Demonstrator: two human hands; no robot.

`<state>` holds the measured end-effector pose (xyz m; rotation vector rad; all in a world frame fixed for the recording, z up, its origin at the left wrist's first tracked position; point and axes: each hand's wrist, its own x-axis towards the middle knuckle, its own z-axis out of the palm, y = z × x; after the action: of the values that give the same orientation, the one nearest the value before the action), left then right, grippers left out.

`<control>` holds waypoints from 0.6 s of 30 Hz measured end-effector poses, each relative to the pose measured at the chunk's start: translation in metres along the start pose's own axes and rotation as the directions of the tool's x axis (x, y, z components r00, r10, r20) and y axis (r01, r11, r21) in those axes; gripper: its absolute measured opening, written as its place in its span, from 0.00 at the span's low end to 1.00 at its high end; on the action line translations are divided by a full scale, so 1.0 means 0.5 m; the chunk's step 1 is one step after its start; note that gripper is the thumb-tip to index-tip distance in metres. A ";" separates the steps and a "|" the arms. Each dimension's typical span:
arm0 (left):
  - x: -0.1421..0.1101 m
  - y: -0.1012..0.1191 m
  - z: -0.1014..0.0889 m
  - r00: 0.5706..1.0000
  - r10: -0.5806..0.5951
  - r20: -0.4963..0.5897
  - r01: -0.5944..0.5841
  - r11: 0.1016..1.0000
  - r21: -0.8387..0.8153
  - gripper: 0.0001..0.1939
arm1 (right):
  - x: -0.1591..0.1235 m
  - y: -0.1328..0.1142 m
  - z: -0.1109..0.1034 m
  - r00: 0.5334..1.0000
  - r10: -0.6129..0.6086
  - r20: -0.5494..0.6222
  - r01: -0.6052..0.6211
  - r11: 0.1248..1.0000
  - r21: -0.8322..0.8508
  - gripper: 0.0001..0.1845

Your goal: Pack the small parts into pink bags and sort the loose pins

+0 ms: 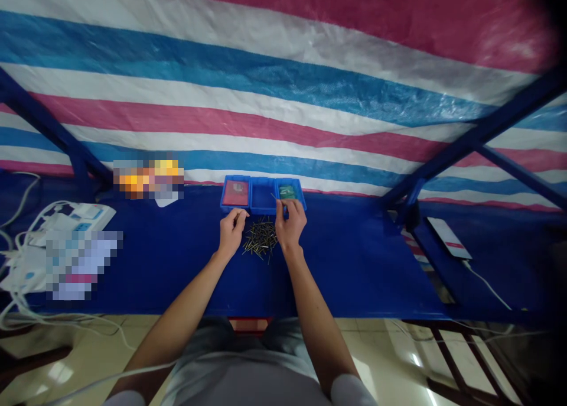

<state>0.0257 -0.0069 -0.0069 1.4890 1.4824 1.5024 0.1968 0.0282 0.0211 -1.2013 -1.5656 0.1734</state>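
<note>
A pile of thin, dark and brassy screws or nails [261, 239] lies loose on the blue tabletop between my hands. Left of the pile, my left hand [231, 233] is closed in a pinch near the front of the blue three-part tray [264, 210]; anything in its fingertips is too small to make out. My right hand [291, 224] pinches a thin, nail-like piece [273, 197], its tip pointing toward the tray's middle compartment. The left compartment holds a red card [235, 193]. Something green [287, 191] fills the right one, partly hidden behind my right fingers.
White power strips with tangled cables [82, 223] lie on the left. A phone [449, 238] with a cable rests on the right. Behind the blue table [363, 264] hangs a striped plastic sheet [266, 116], with blue metal braces [460, 140] at both sides.
</note>
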 end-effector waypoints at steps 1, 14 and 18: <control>0.000 0.000 0.000 1.000 0.003 0.010 -0.003 1.000 0.002 0.18 | 0.014 0.001 0.005 1.000 -0.006 -0.013 0.005 0.999 -0.038 0.11; 0.001 0.004 0.000 0.999 0.021 0.040 -0.023 0.998 0.059 0.17 | -0.051 0.042 -0.073 0.886 -0.104 0.452 0.073 0.994 0.085 0.08; 0.003 0.006 0.001 1.000 0.023 0.005 -0.023 0.998 0.056 0.15 | -0.102 0.037 -0.112 0.812 -0.138 0.566 0.050 0.984 0.169 0.09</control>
<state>0.0269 -0.0062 -0.0039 1.5463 1.5215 1.4811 0.2465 -0.0269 -0.0023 -0.9950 -2.0936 0.6287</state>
